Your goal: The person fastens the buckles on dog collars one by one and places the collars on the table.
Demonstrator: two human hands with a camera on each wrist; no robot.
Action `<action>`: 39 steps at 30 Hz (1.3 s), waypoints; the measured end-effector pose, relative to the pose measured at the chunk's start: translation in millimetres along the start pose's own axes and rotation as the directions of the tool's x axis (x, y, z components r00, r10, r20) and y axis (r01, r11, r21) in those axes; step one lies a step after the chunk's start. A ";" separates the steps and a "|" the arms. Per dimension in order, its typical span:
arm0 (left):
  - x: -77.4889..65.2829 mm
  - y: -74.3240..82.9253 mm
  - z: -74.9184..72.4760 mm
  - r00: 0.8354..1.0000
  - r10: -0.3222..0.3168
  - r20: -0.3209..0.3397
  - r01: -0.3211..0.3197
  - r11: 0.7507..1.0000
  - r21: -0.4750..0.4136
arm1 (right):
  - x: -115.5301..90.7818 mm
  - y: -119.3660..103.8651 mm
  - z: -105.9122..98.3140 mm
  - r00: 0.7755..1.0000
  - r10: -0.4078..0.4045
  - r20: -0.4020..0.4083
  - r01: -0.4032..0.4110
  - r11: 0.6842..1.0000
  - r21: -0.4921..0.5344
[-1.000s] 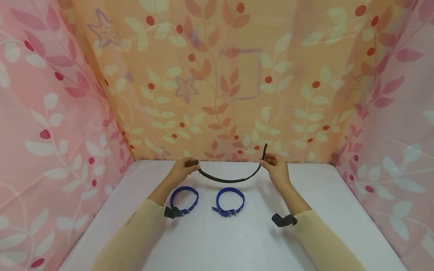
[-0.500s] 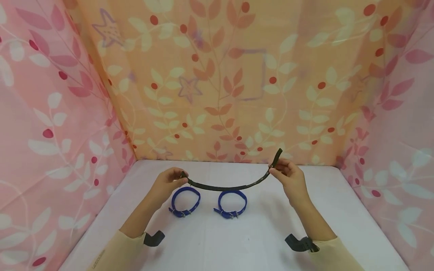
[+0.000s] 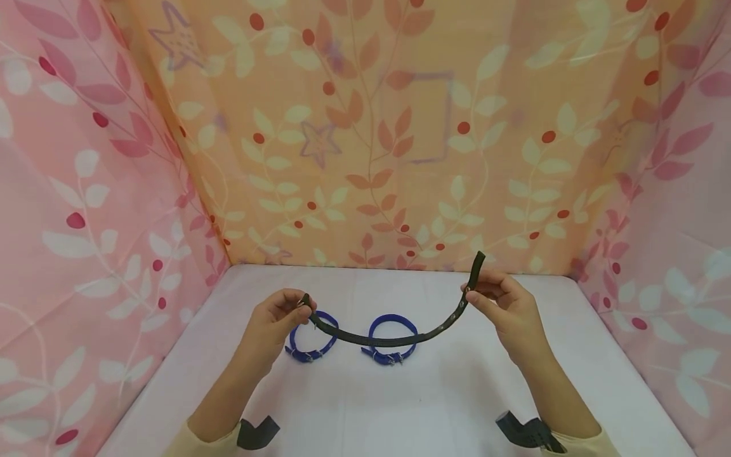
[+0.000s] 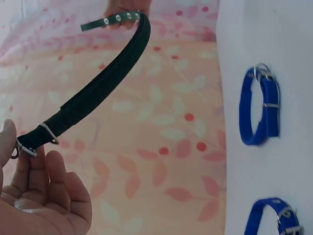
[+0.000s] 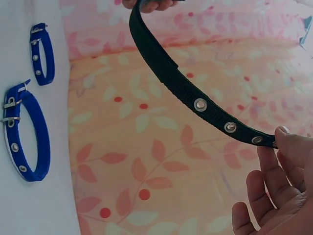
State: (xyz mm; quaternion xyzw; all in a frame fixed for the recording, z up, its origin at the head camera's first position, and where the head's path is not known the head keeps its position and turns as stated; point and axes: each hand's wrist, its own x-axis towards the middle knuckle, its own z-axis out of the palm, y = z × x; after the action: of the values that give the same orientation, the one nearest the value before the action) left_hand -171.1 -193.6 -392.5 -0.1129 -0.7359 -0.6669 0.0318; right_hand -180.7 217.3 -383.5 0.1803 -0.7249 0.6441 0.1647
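Observation:
A dark green webbing collar (image 3: 379,342), unbuckled and sagging in a curve, hangs between my two hands over the table. My left hand (image 3: 265,336) pinches its buckle end; the metal buckle (image 4: 25,148) and a loop (image 4: 49,133) show in the left wrist view. Near the other end, which is punched with metal eyelets (image 5: 200,105), my right hand (image 3: 516,320) grips the strap between thumb and fingers. The free tip (image 3: 478,259) sticks up above that grip. Below the strap, two blue collars lie fastened into rings, one left (image 3: 308,358) and one right (image 3: 384,359).
The white tabletop (image 3: 365,412) meets an orange leaf-patterned curtain (image 3: 365,190) at the back. Pink patterned curtains stand at the left (image 3: 114,209) and right (image 3: 674,209). A dark wrist mount juts from each sleeve, left (image 3: 258,433) and right (image 3: 528,431).
Both hands have drawn back toward the body and spread apart, carrying the green collar with them. Its curve now overlaps the two blue collars in the head view; those have stayed put.

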 end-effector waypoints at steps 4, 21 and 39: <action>-8.4 12.4 12.9 1.000 0.018 -0.010 -0.019 0.997 -0.073 | -4.6 -8.7 0.3 0.999 -0.032 0.015 0.033 0.998 -0.055; -25.8 25.8 71.0 0.998 0.070 0.009 -0.064 0.949 -0.308 | -23.4 -31.6 11.1 0.976 -0.192 0.101 0.208 0.961 -0.183; -29.2 16.2 90.1 0.994 0.065 0.091 -0.056 0.994 -0.091 | -28.2 -35.5 33.5 0.812 -0.526 0.253 0.575 0.795 -0.195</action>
State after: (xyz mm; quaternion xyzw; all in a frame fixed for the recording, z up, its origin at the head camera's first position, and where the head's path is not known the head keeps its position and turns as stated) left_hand -130.0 -106.8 -392.3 -0.1678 -0.7025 -0.6915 0.0122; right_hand -139.2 181.6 -369.7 0.4197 -0.7312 0.4466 0.2996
